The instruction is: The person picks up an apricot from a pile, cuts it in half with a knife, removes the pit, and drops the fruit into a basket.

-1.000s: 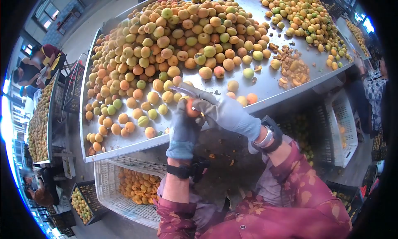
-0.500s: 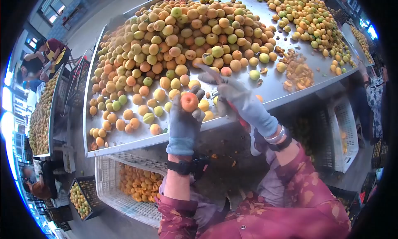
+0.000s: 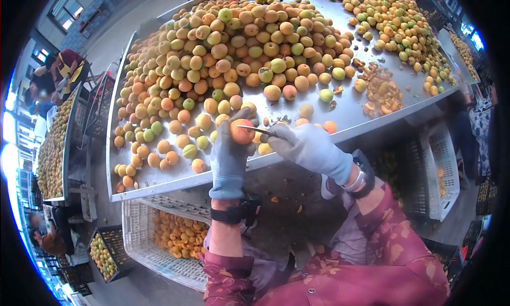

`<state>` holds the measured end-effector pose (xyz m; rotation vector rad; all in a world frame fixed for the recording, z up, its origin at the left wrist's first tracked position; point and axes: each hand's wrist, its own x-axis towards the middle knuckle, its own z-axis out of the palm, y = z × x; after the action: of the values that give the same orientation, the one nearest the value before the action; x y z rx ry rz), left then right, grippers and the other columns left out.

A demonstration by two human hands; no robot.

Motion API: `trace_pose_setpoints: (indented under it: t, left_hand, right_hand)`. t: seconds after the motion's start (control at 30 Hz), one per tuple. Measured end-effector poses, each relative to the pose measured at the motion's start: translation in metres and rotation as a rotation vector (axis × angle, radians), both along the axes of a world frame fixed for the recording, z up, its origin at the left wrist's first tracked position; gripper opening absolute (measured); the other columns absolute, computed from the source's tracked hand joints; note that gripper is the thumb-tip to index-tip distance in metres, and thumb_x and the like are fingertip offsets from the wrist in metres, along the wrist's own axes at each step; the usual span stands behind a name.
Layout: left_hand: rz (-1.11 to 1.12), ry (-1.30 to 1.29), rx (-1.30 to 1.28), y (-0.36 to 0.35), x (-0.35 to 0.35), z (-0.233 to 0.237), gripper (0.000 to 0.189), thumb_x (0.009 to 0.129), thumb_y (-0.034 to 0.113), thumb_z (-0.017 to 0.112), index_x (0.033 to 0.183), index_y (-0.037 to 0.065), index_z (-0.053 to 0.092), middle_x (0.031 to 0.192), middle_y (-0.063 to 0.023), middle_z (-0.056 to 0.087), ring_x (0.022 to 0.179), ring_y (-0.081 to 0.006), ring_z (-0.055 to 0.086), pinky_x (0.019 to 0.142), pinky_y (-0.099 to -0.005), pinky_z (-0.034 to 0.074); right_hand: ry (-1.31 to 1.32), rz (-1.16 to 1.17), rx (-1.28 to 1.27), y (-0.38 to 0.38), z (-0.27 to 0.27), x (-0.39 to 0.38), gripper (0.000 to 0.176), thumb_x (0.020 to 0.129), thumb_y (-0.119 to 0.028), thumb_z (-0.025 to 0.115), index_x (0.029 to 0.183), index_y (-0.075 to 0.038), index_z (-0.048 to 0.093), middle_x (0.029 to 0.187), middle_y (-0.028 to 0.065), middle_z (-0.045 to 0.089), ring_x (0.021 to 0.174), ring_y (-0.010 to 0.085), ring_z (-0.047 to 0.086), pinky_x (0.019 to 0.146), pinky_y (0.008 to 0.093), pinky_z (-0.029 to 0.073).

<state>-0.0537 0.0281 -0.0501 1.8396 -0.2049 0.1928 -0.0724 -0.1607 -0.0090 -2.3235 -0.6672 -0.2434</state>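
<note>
My left hand [image 3: 230, 152], in a grey glove, holds a reddish-orange apricot [image 3: 242, 131] at the front edge of the metal table [image 3: 366, 126]. My right hand [image 3: 303, 146], gloved too, is closed round a small knife [image 3: 256, 129]; its handle is hidden in the fingers. The blade points left and its tip meets the apricot's upper part. Whether it has cut the skin cannot be told. Behind both hands a large heap of apricots [image 3: 234, 51] covers much of the table, with loose fruit around the left hand.
A white crate [image 3: 159, 258] with orange fruit pieces stands below the table's front left. Another white crate [image 3: 443, 173] is at the right. Pits and scraps [image 3: 382, 91] lie on the table's right part. People [image 3: 66, 67] work at a side table on the left.
The right hand has turned and brought the knife left onto the apricot. My left hand has shifted slightly left and down with the fruit.
</note>
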Motion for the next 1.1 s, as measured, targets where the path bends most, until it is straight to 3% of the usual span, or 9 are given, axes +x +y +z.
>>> trace_pose_setpoints:
  t: [0.07,0.13,0.17,0.23,0.53,0.97,1.1]
  left_hand:
    - [-0.005,0.097,-0.154,0.003,0.002,-0.004,0.03,0.09,0.003,0.052,0.12,0.001,0.051,0.116,-0.0085,0.064,0.1,-0.0179,0.063,0.072,-0.0247,0.053]
    - [-0.119,0.382,-0.672,0.007,0.001,-0.004,0.024,0.097,0.019,0.051,0.113,0.001,0.055,0.102,-0.0071,0.065,0.078,-0.0124,0.062,0.057,-0.0196,0.048]
    - [-0.118,0.382,-0.672,0.007,0.001,-0.004,0.024,0.097,0.019,0.051,0.113,0.001,0.055,0.102,-0.0071,0.065,0.078,-0.0124,0.062,0.057,-0.0196,0.048]
    - [-0.121,0.538,-0.884,0.005,0.001,-0.005,0.049,0.099,0.042,0.043,0.122,-0.001,0.052,0.093,-0.0124,0.066,0.049,-0.0064,0.041,0.043,-0.0181,0.034]
    - [0.108,0.464,-0.875,-0.001,-0.002,-0.005,0.034,0.096,0.04,0.051,0.099,0.006,0.054,0.077,-0.0057,0.059,0.041,-0.0083,0.039,0.035,-0.02,0.031]
    - [0.105,0.408,-0.736,0.002,-0.002,-0.004,0.036,0.096,0.04,0.052,0.099,0.005,0.058,0.068,-0.0021,0.057,0.042,-0.0079,0.044,0.034,-0.0194,0.032]
    - [0.161,0.356,-0.588,0.0,-0.006,0.003,0.034,0.096,0.039,0.052,0.095,0.006,0.059,0.069,-0.0009,0.057,0.044,-0.007,0.047,0.035,-0.0189,0.034]
  right_hand:
    - [-0.045,-0.002,0.009,0.0,0.002,-0.002,0.015,0.091,-0.026,0.058,0.094,-0.012,0.061,0.065,0.0124,0.061,0.059,0.0301,0.063,0.051,0.0406,0.048]
    - [-0.063,0.01,-0.006,0.001,0.001,-0.002,0.015,0.091,-0.026,0.057,0.093,-0.012,0.061,0.065,0.0123,0.061,0.058,0.0299,0.063,0.05,0.0402,0.048]
    - [-0.08,0.022,-0.021,0.002,0.0,-0.002,0.014,0.091,-0.026,0.057,0.092,-0.013,0.061,0.064,0.0121,0.061,0.057,0.0297,0.063,0.049,0.0397,0.048]
    - [-0.017,0.009,-0.015,0.004,-0.005,-0.004,0.014,0.091,-0.026,0.057,0.096,-0.014,0.062,0.064,0.0108,0.061,0.057,0.0296,0.062,0.048,0.0389,0.047]
    - [0.001,-0.033,-0.099,0.01,-0.013,-0.009,0.018,0.094,-0.025,0.054,0.105,-0.012,0.06,0.066,0.0118,0.062,0.056,0.0308,0.062,0.047,0.0393,0.047]
    - [0.031,-0.075,-0.099,0.015,-0.024,-0.013,0.017,0.092,-0.023,0.055,0.104,-0.012,0.06,0.063,0.0143,0.06,0.054,0.033,0.061,0.047,0.0411,0.047]
    - [-0.005,-0.071,-0.122,0.015,-0.03,-0.013,0.016,0.092,-0.023,0.056,0.102,-0.011,0.059,0.062,0.0146,0.059,0.054,0.0333,0.06,0.047,0.0413,0.047]
